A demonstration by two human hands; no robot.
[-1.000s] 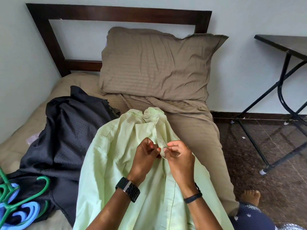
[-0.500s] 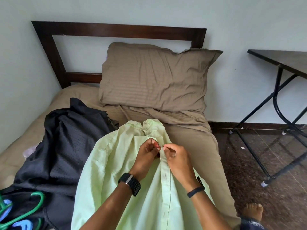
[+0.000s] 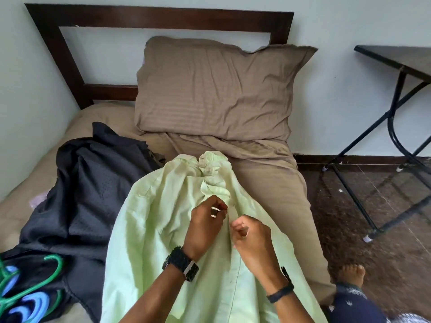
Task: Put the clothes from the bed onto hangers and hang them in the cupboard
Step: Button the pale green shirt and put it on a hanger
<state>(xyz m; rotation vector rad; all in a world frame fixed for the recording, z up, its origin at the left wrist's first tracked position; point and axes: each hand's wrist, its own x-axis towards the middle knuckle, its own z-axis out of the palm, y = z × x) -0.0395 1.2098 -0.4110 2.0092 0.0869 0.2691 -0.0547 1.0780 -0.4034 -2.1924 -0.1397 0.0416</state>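
Brown-sheeted bed [image 3: 268,183] beside folding table [image 3: 396,61]

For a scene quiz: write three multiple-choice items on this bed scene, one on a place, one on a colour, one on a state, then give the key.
1. Where do the hangers lie?
A. on the pillow
B. at the bed's lower left
C. on the side table

2. What colour is the shirt under the hands?
A. pale green
B. red
C. white

3. What is the state of the dark garment?
A. on a hanger
B. folded square
C. crumpled on the bed

Key: 1 B, they sit by the left frame edge; 2 A, the cloth is light green; 3 C, it lies in loose folds beside the shirt.
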